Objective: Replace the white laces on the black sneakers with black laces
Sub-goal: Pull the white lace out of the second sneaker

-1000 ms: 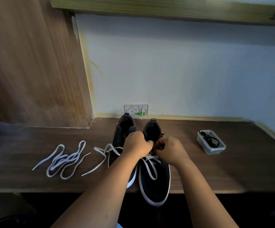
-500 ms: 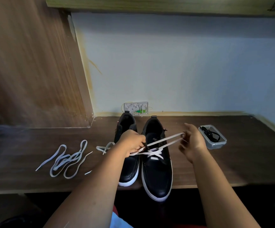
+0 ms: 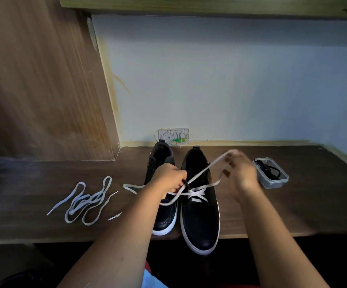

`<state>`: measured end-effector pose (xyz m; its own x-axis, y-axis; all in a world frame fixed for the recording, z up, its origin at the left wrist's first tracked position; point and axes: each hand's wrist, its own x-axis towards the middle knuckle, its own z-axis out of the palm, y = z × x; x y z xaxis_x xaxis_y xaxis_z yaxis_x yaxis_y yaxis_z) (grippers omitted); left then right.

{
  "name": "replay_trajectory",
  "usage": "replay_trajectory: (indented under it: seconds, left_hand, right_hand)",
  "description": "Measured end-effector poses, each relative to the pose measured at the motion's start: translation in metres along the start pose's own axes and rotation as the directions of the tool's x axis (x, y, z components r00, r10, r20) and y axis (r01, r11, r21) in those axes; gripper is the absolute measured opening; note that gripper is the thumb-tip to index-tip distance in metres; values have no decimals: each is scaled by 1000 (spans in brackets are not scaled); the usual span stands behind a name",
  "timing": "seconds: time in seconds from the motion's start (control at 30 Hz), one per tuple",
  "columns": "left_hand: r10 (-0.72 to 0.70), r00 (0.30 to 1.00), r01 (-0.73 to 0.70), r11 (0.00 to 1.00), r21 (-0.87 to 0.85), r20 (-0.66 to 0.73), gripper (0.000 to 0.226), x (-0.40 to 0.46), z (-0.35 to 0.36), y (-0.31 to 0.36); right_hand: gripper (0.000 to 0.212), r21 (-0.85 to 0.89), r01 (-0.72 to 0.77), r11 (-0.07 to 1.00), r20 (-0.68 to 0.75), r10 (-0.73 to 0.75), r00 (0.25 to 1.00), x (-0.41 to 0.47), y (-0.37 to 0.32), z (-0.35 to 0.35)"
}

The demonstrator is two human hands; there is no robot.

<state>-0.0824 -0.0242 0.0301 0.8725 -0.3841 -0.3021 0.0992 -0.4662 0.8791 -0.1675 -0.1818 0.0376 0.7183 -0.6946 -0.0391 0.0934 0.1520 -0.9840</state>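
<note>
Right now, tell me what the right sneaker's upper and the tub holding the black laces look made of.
Right sneaker: the upper looks like smooth black leather or a synthetic, with a soft sheen along the toe; the sole rim looks like white rubber. Tub: clear, slightly cloudy plastic; the black laces show through its wall.

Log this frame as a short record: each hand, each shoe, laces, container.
left hand: holds right shoe at its lacing
right hand: pinches white lace, pulled up and right
right shoe: lace still crossed low down
left shoe: no lace seen
loose lace: on desk, left
tub: holds black laces
</note>
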Motion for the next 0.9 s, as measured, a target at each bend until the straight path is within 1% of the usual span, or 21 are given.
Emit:
replay_trajectory:
  seconds: [0.03,0.07,0.13,0.17,0.2,0.27,0.33,0.37,0.4,0.43,0.47,0.53,0.57,0.63,0.67,0.7,0.73,0.77,0.83,0.87,0.9]
  left_hand:
    - [1,1000,-1,1000,2,6,15,0,0,0]
    - [2,1000,-2,1000,5,12,15,1,0,0]
    - [3,1000,-3,1000,11,16,15,0,0,1]
    - [6,1000,-6,1000,13,13,14,1,0,1]
    - [8,1000,-8,1000,16,10,13,1,0,0]
    - [3,1000,-4,1000,25,6,11,1,1,-1]
    - [10,1000,-10,1000,12,-1,11,1,1,-1]
    - [12,1000,-12,1000,4,-3,11,1,1,0]
    - [8,1000,-8,1000,-1,-4,12,0,1,0]
    - [1,1000,-1,1000,-7,-4,13,0,1,-1]
    - [-5,1000,5,1000,-11,3,16,1,0,-2]
    - [19,1000,-19,999,35,4,21,0,1,-1]
    - [79,997,-76,989,124,-16,25,0,1,-1]
    - [303,953,-275,893,356,-26,53,-2,4,4]
    - [395,918,-384,849,364,47,69,-6,6,9]
    - [433,891,-454,843,287,139,80,-9,11,13]
    - [438,873,-472,869,151,215,80,-15,16,17]
    - [430,865,-441,897,-16,260,69,-20,20,20]
    - [382,884,-305,909,-285,271,25,-28,25,27]
    - [332,917,-233,897,-376,223,17,-30,24,30]
    - [267,951,-168,868,-467,154,19,-29,19,31]
  right_hand:
    - [22,74,5,997,-42,-2,999,2,-7,-9]
    - [24,1,60,998,-49,-60,997,3,-10,-15]
    - [21,-275,203,940,88,-186,979,1,-7,-18]
    - [15,-401,258,879,199,-191,961,-2,-2,-15]
    - [7,-522,313,793,298,-175,938,-4,6,-10]
    - [22,-733,490,471,469,-172,866,-5,22,2]
    - [27,-806,558,196,538,-148,830,-9,31,13]
    - [26,-819,561,123,548,-127,827,-11,33,16]
    - [25,-823,559,100,548,-113,828,-11,35,16]
    - [22,-813,562,149,549,-122,827,-10,34,15]
    - [19,-787,556,268,532,-162,831,-9,32,13]
    - [19,-655,473,589,381,-283,880,-5,20,9]
    - [21,-553,421,719,268,-325,907,-3,11,7]
    - [25,-328,390,860,151,-360,921,-6,-10,6]
    - [26,-255,407,877,164,-376,912,-11,-19,6]
    - [26,-246,441,863,210,-396,894,-16,-25,7]
    - [26,-292,489,822,272,-418,867,-20,-30,8]
    - [24,-362,537,762,342,-428,837,-24,-32,10]
    - [18,-422,600,679,443,-423,790,-28,-32,14]
    - [13,-412,603,683,450,-423,786,-28,-30,15]
    - [9,-399,593,699,431,-428,794,-28,-28,16]
